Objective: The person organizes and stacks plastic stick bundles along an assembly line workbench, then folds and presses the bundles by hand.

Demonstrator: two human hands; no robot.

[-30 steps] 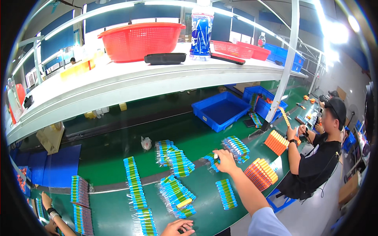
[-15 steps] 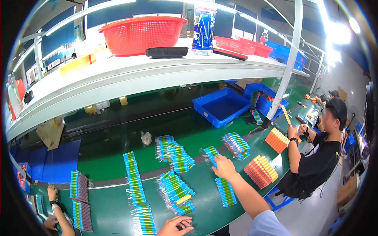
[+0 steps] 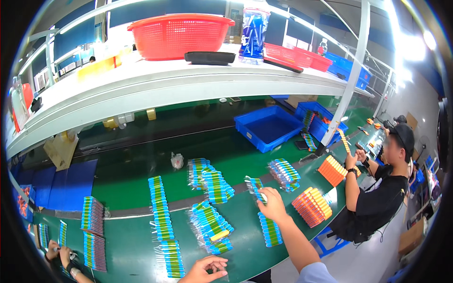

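My right hand (image 3: 272,203) is closed on the near end of a strip of blue-and-green sticks (image 3: 254,185) in clear wrapping. The strip tilts over the green table; my fingers partly hide its near end. Just below that hand lies another such strip (image 3: 270,231). My left hand (image 3: 206,270) hovers at the near edge with loosely curled fingers, thumb apart, and nothing visible in it. Beyond it is a heap of the same strips (image 3: 210,224) with a yellow piece (image 3: 220,235) on top. Farther back sits a second heap (image 3: 216,183).
A long row of strips (image 3: 161,207) runs to the left. Orange stick bundles (image 3: 311,206) lie at right beside a seated co-worker (image 3: 377,188). Another person's hands (image 3: 59,252) work at far left. A blue tray (image 3: 269,128) stands behind, under a white shelf (image 3: 188,87).
The strip in my right hand has tipped more upright. My left hand has shifted slightly left. The far-left person's hands have come together around a strip. The whole view has turned a little.
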